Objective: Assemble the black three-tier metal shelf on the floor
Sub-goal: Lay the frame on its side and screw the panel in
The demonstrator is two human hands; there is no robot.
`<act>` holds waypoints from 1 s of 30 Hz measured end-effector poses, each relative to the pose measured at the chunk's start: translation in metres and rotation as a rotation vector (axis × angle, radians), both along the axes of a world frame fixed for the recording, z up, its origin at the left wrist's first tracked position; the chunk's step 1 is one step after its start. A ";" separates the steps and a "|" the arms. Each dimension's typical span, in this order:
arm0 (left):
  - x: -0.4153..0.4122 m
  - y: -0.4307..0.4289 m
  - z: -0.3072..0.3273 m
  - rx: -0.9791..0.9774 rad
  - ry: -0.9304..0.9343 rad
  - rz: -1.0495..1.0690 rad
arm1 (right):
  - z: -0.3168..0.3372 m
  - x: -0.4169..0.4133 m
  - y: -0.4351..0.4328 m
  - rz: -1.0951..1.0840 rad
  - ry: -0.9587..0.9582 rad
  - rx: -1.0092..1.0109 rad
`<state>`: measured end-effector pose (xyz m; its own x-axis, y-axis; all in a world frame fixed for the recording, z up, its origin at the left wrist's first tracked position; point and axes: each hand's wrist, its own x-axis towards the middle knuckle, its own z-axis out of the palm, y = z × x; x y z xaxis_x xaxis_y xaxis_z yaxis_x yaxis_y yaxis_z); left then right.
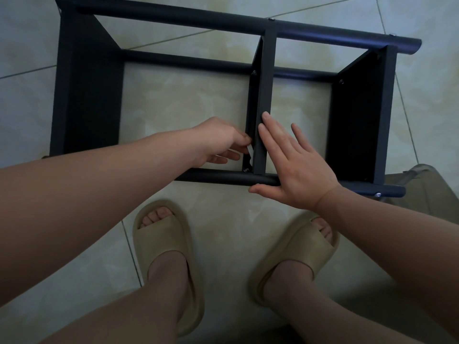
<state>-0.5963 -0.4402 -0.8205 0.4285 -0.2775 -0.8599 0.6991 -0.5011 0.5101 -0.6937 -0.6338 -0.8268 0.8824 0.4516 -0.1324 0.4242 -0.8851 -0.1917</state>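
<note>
Shelf (173, 17): black, on its side on the tiled floor (186, 100), three tiers standing between poles.
Left hand (218, 140): grip pinched on a small pale piece (250, 150) at the near corner of the middle tier (267, 83), just above a screw (246, 170).
Right hand (298, 167): grip apart, fingers straight, flat on the middle tier's edge and the near pole (218, 176).
Slippers (164, 244): beige, worn, near the shelf.

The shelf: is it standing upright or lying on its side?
On its side: the shelf has its posts running level over the floor, and its tiers stand on edge.
</note>
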 end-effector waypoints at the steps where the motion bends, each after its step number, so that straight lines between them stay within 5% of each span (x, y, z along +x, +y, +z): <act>1: 0.000 0.001 0.000 -0.001 0.000 0.002 | 0.000 0.000 0.000 0.000 0.001 -0.001; 30: 0.001 -0.002 0.004 -0.053 0.015 -0.006 | 0.003 0.004 0.002 -0.001 0.022 -0.012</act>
<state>-0.5950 -0.4425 -0.8170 0.4135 -0.3254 -0.8504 0.7039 -0.4782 0.5253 -0.6900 -0.6314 -0.8236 0.8798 0.4487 -0.1569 0.4189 -0.8879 -0.1902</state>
